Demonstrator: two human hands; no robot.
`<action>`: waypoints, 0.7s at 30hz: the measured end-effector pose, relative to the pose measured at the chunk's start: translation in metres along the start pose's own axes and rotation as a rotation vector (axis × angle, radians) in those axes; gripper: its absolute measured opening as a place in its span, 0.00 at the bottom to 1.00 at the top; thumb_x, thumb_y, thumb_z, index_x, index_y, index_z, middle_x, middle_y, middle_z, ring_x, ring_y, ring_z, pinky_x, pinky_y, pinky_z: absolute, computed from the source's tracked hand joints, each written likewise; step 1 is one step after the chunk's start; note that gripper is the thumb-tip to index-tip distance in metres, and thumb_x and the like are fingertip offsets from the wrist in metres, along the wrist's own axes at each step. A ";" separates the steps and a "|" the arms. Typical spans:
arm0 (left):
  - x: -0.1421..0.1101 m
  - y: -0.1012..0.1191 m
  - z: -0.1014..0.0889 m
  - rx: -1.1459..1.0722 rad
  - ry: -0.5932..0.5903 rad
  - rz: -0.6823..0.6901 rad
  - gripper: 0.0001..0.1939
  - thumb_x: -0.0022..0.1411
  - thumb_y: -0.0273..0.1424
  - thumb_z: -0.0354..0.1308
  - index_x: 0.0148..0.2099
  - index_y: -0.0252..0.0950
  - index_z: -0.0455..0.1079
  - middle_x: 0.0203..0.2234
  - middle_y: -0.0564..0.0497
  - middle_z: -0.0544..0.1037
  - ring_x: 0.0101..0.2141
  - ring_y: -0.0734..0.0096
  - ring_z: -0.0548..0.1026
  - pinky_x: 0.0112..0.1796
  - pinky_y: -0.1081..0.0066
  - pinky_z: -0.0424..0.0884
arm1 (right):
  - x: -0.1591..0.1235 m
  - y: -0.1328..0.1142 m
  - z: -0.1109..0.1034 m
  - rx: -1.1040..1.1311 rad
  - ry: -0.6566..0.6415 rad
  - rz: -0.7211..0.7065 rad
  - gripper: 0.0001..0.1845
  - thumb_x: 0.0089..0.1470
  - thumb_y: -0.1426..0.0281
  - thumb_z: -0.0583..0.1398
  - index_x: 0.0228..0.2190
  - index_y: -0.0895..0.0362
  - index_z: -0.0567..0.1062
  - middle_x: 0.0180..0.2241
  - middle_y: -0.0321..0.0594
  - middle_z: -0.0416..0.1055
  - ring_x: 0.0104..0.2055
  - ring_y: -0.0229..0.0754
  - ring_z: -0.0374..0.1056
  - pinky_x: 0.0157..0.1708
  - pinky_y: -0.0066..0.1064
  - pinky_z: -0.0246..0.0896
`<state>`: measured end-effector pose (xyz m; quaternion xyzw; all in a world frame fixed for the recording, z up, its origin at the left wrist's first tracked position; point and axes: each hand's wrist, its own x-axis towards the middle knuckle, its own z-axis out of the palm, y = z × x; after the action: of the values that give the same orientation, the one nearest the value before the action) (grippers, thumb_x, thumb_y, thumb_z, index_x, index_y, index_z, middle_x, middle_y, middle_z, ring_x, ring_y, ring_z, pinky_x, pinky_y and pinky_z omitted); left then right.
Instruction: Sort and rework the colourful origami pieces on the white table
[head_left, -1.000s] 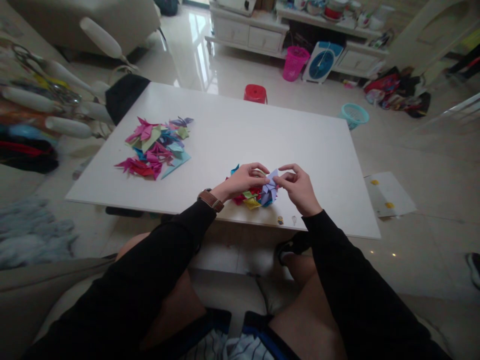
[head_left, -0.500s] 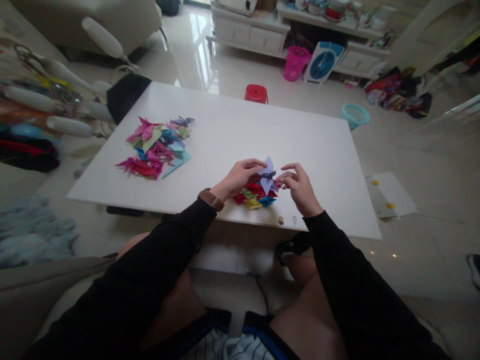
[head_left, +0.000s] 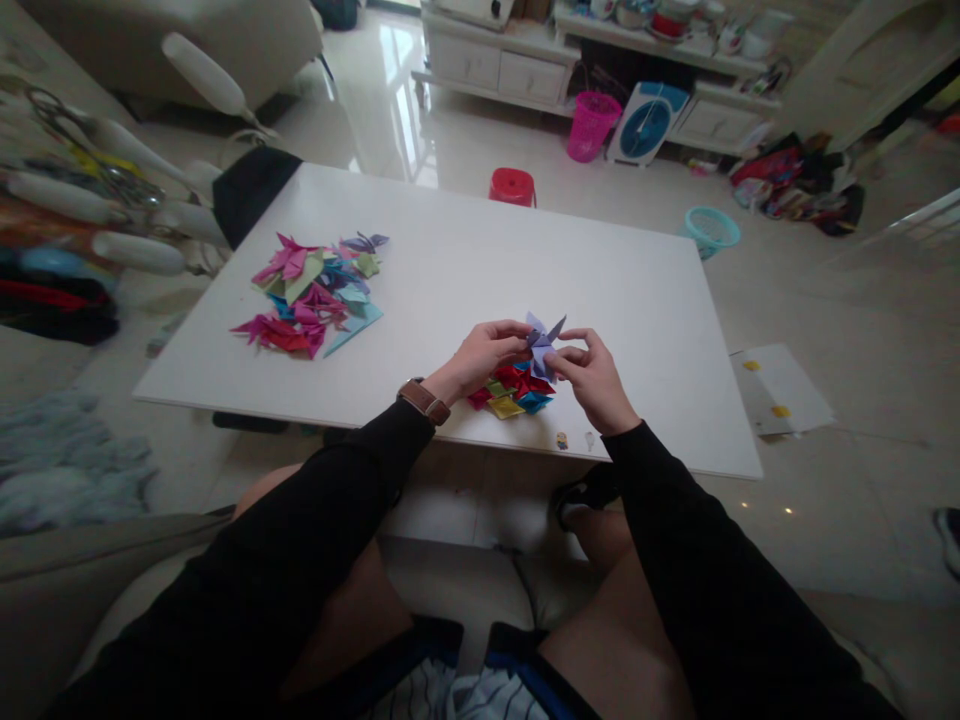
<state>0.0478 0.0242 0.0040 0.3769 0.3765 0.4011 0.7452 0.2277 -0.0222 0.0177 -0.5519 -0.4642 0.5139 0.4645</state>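
A lavender origami crane (head_left: pixel 541 352) is held between my two hands, just above the near part of the white table (head_left: pixel 450 250). My left hand (head_left: pixel 489 352), with a brown watch strap at the wrist, pinches its left side. My right hand (head_left: pixel 591 375) grips its right side between thumb and fingers. Below the crane lies a small pile of folded papers (head_left: pixel 507 405) in red, yellow, green and blue, partly hidden by my hands. At the table's left sits a larger heap of paper cranes (head_left: pixel 315 300) in pink, green, blue and purple.
Two small stickers (head_left: pixel 562 440) are on the table's near edge. A red stool (head_left: pixel 513 186) stands beyond the far edge, and a turquoise basket (head_left: pixel 711 232) by the far right corner. Further back are a pink bin (head_left: pixel 592 127) and a blue-and-white fan (head_left: pixel 646 125).
My right hand has moved in from beside the crane and closed on its right side. The crane has turned, and one pointed tip now angles up to the right.
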 end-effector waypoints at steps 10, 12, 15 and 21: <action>0.001 -0.002 0.000 -0.057 -0.038 -0.027 0.07 0.60 0.18 0.62 0.40 0.31 0.77 0.33 0.49 0.82 0.32 0.75 0.80 0.44 0.67 0.76 | 0.003 0.006 -0.003 -0.049 -0.017 -0.002 0.25 0.43 0.60 0.73 0.39 0.51 0.68 0.24 0.29 0.74 0.28 0.39 0.69 0.31 0.33 0.63; 0.002 -0.003 -0.001 -0.059 -0.041 -0.011 0.06 0.61 0.19 0.63 0.40 0.31 0.77 0.33 0.49 0.82 0.33 0.74 0.80 0.45 0.67 0.76 | 0.004 0.006 -0.003 -0.064 -0.011 -0.022 0.25 0.43 0.61 0.73 0.39 0.51 0.69 0.26 0.30 0.74 0.29 0.39 0.69 0.32 0.34 0.64; 0.004 -0.004 -0.002 -0.037 -0.032 0.022 0.06 0.61 0.21 0.64 0.40 0.32 0.78 0.34 0.48 0.82 0.34 0.74 0.80 0.45 0.67 0.77 | 0.005 0.004 -0.004 -0.109 0.058 -0.083 0.22 0.43 0.62 0.72 0.37 0.52 0.70 0.30 0.32 0.74 0.30 0.38 0.68 0.32 0.34 0.64; 0.005 -0.007 -0.007 0.125 -0.016 0.118 0.08 0.61 0.25 0.65 0.44 0.33 0.80 0.39 0.46 0.83 0.36 0.73 0.80 0.47 0.65 0.77 | 0.005 -0.002 -0.008 -0.227 0.162 -0.175 0.13 0.49 0.60 0.68 0.27 0.54 0.73 0.26 0.33 0.71 0.28 0.37 0.64 0.31 0.33 0.61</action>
<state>0.0457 0.0277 -0.0068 0.4474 0.3720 0.4171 0.6982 0.2357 -0.0173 0.0192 -0.5979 -0.5267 0.3693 0.4782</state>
